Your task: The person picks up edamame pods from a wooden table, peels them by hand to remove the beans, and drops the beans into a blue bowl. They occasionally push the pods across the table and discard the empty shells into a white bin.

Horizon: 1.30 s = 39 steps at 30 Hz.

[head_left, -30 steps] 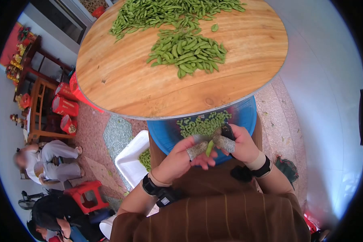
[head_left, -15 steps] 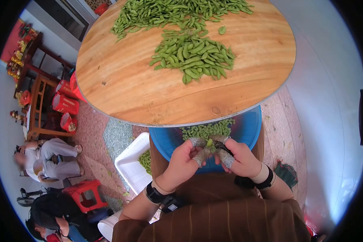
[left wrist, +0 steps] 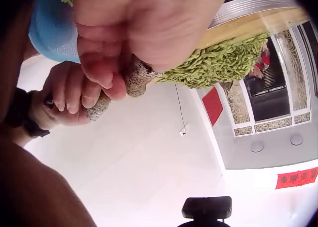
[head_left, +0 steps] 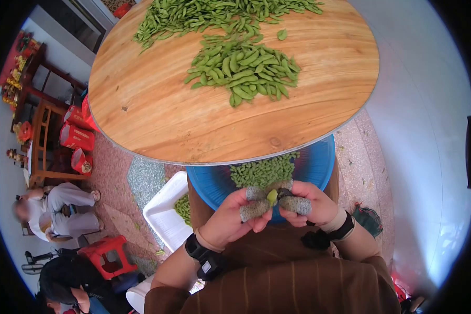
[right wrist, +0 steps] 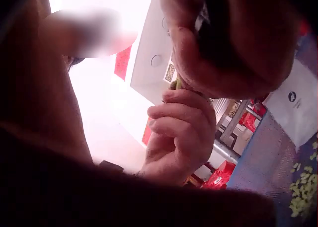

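In the head view a green pod (head_left: 272, 197) is pinched between the wrapped thumb and finger of the left hand (head_left: 230, 215). The right hand (head_left: 314, 206) meets it from the other side, its wrapped thumb and forefinger closed at the pod's right end, with something dark at those fingertips. Both hands are over the near edge of a blue basin (head_left: 209, 183) that holds loose shelled beans (head_left: 261, 171). The left wrist view shows the left hand (left wrist: 144, 28) with curled fingers close to the right hand (left wrist: 74, 93); the pod is hidden there.
A round wooden table (head_left: 157, 120) bears piles of green pods (head_left: 243, 70) beyond the basin. Left of the basin stands a white box (head_left: 165, 220) with pods in it. A red stool (head_left: 107, 256) and seated people (head_left: 68, 209) are at the left; a green net bag (head_left: 368, 220) lies at the right.
The hands have moved slightly apart at the wrists and turned around the pod, which now shows more plainly between the fingertips. The head view has shifted slightly.
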Tool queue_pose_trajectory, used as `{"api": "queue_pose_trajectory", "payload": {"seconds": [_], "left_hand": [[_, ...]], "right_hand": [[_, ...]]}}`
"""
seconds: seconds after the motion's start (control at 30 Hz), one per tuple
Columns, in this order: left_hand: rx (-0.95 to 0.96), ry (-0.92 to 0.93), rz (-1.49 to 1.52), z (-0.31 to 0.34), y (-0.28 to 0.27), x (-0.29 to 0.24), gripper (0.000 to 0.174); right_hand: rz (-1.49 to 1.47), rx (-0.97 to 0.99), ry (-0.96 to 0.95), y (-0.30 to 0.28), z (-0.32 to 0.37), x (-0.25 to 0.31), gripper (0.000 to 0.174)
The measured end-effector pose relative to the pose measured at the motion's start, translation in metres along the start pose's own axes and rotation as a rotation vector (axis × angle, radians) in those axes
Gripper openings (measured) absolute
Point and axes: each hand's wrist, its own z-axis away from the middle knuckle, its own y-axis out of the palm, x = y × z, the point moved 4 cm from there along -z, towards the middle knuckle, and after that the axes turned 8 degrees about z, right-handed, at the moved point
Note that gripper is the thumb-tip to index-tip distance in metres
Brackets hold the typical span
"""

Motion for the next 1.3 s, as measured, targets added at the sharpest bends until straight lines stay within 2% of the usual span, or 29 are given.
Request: {"api": "queue_pose_trajectory", "payload": {"seconds": [0.07, 0.13, 0.17, 0.23, 0.27, 0.33, 0.37, 0.43, 0.47, 0.53, 0.57, 0.63, 0.67, 0.73, 0.77, 0.83, 0.87, 0.9, 0.97, 1.1, 1.13, 1.17, 1.23, 1.3], "left_hand": [[-0.005, 0.022, 0.032, -0.004, -0.002, -0.003, 0.016], [-0.158, 0.075, -0.512, -0.007, -0.009, -0.011, 0.016], [-0.158, 0.07, -0.51, -0.007, -0.008, -0.01, 0.016], [-0.279, 0.324, -1.285, -0.001, -0.001, -0.016, 0.015], [-0.279, 0.31, -1.279, -0.002, -0.001, -0.014, 0.015], [-0.217, 0.633, -1.754, -0.001, 0.011, -0.016, 0.018], [-0.213, 0.623, -1.754, -0.001, 0.012, -0.016, 0.018], [-0.228, 0.74, -1.887, 0.0, 0.018, -0.017, 0.016], [-0.229, 0.74, -1.888, -0.001, 0.019, -0.017, 0.016], [-0.275, 0.433, -1.264, -0.006, 0.008, -0.016, 0.016], [-0.276, 0.435, -1.265, -0.005, 0.007, -0.02, 0.016], [-0.158, -0.073, -0.032, -0.007, -0.004, -0.011, 0.015], [-0.16, -0.073, -0.032, -0.008, -0.003, -0.011, 0.015], [-0.229, -0.094, -0.296, -0.008, -0.005, -0.011, 0.013], [-0.239, -0.104, -0.288, -0.009, -0.006, -0.01, 0.013], [-0.207, -0.031, -0.915, -0.013, -0.005, -0.012, 0.011], [-0.182, -0.006, -0.924, -0.014, -0.009, -0.006, 0.012], [-0.18, -0.023, -0.912, -0.014, -0.013, -0.002, 0.012], [-0.186, -0.037, -1.006, -0.015, -0.022, 0.001, 0.015], [-0.254, -0.085, -0.8, -0.015, -0.044, 0.011, 0.016], [-0.273, -0.092, -0.716, -0.015, -0.048, 0.014, 0.014], [-0.269, -0.103, -0.712, -0.014, -0.05, 0.015, 0.014], [-0.42, -0.148, -0.733, -0.009, -0.054, 0.011, 0.012], [-0.459, -0.14, -0.752, -0.008, -0.058, 0.008, 0.014]], "right_hand": [[-0.022, -0.04, 0.008, 0.0, -0.002, 0.0, 0.032], [0.235, -0.15, 0.011, -0.004, -0.005, 0.001, 0.03], [0.231, -0.153, 0.013, -0.004, -0.005, 0.0, 0.03], [0.355, -0.149, 0.038, -0.004, -0.004, -0.005, 0.03], [0.345, -0.153, 0.048, -0.003, -0.004, -0.005, 0.03], [0.443, -0.223, 0.006, -0.004, -0.007, -0.001, 0.031], [0.435, -0.226, 0.009, -0.003, -0.007, -0.001, 0.031], [0.43, -0.256, -0.053, -0.002, -0.008, 0.003, 0.031], [0.43, -0.255, -0.053, -0.002, -0.008, 0.003, 0.031], [0.425, -0.223, -0.07, -0.003, -0.008, 0.002, 0.037], [0.426, -0.222, -0.072, -0.004, -0.007, 0.002, 0.037], [0.304, -0.198, -0.058, -0.008, -0.004, 0.001, 0.032], [0.303, -0.198, -0.058, -0.01, -0.002, 0.002, 0.032], [0.214, -0.174, 0.01, -0.015, -0.001, 0.003, 0.03], [0.201, -0.174, 0.021, -0.022, -0.009, -0.007, 0.03], [0.779, -0.413, -0.47, -0.028, -0.024, -0.004, 0.027], [0.945, -0.449, -0.245, -0.026, -0.016, 0.003, 0.022], [0.937, -0.455, -0.225, -0.03, -0.02, -0.002, 0.022], [1.334, -0.401, -0.384, -0.028, -0.028, -0.007, 0.019], [1.388, -0.481, -0.402, -0.027, -0.034, -0.019, 0.019], [1.409, -0.491, -0.336, -0.03, -0.036, -0.025, 0.019], [1.405, -0.497, -0.325, -0.032, -0.036, -0.028, 0.019], [1.495, -0.685, -0.295, -0.036, -0.032, -0.029, 0.019], [1.506, -0.702, -0.34, -0.028, -0.028, -0.021, 0.019]]}}
